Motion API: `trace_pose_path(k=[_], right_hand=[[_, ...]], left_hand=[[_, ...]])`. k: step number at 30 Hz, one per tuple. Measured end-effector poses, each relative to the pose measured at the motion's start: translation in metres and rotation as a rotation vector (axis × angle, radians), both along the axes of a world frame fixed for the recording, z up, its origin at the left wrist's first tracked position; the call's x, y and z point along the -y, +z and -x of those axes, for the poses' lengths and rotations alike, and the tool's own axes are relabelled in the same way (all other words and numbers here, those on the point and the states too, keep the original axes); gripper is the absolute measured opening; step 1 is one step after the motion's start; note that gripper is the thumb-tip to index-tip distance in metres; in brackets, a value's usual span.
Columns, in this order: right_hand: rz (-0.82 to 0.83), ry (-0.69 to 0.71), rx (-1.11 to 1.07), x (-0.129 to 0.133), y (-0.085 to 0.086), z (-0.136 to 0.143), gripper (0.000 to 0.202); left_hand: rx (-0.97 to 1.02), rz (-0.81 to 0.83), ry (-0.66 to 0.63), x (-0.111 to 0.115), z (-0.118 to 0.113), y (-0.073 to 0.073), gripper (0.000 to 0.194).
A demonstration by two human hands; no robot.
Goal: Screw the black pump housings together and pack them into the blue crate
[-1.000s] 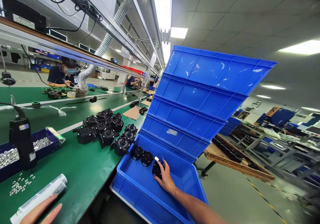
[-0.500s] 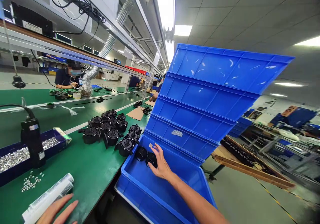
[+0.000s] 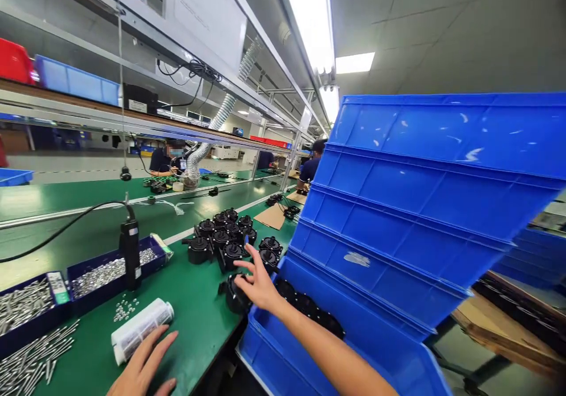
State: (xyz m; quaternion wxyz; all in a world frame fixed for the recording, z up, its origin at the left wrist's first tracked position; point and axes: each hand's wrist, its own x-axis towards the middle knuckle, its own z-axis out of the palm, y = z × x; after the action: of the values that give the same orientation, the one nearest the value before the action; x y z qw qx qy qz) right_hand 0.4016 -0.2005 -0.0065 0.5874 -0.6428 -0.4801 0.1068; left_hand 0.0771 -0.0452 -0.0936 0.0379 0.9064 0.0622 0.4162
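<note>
My right hand point(image 3: 260, 284) is at the table's edge, its thumb and fingers bent around a tilted black round housing point(image 3: 236, 297). Part of that housing is hidden by the hand. Just behind stands a group of similar black housings point(image 3: 221, 238) with short stubs on top. Under my right forearm, several more black housings point(image 3: 305, 303) lie inside the open blue crate point(image 3: 260, 331). My left hand point(image 3: 144, 366) has its fingers stretched apart beside a white bottle point(image 3: 141, 328) lying on its side; whether they touch it I cannot tell.
A stack of blue crates point(image 3: 389, 207) leans at the right. A black power screwdriver point(image 3: 130, 254) stands by trays of small nuts point(image 3: 99, 275) and screws point(image 3: 26, 304), with loose screws point(image 3: 48, 349) in front. Co-workers point(image 3: 165, 159) sit farther along the green table point(image 3: 198, 319).
My right hand has moved out of the blue crate to a black housing at the table's edge, which has shifted and tilted. The view has turned left. My left hand stays by the bottle.
</note>
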Motion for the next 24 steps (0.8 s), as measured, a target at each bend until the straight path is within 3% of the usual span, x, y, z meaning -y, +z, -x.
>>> trace_pose_path(k=[5, 8, 11, 14, 16, 18, 21, 24], right_hand=[[0.063, 0.275, -0.187, -0.010, 0.011, 0.096, 0.105], [0.103, 0.354, -0.313, -0.035, 0.023, 0.130, 0.110], [0.178, 0.391, -0.429, -0.061, 0.029, 0.140, 0.115], [0.115, 0.316, -0.389, -0.066, 0.030, 0.136, 0.095], [0.048, 0.295, -0.381, -0.056, 0.028, 0.131, 0.076], [0.070, 0.359, -0.492, -0.040, 0.024, 0.129, 0.070], [0.188, 0.444, -0.678, -0.019, 0.015, 0.133, 0.081], [0.235, 0.422, -0.726, -0.008, 0.005, 0.146, 0.090]], left_hand=[[-0.038, 0.186, -0.126, 0.016, 0.003, 0.013, 0.087], [0.009, 0.297, -0.218, 0.019, 0.006, 0.014, 0.094], [0.051, 0.386, -0.247, 0.016, 0.011, 0.015, 0.072], [0.081, 0.527, -0.168, 0.012, 0.014, 0.013, 0.066], [0.075, 0.629, -0.099, 0.012, 0.013, 0.012, 0.071], [0.057, 0.680, -0.074, 0.014, 0.011, 0.013, 0.073], [0.070, 0.659, -0.067, 0.019, 0.007, 0.017, 0.070], [0.080, 0.627, -0.040, 0.025, 0.004, 0.023, 0.065]])
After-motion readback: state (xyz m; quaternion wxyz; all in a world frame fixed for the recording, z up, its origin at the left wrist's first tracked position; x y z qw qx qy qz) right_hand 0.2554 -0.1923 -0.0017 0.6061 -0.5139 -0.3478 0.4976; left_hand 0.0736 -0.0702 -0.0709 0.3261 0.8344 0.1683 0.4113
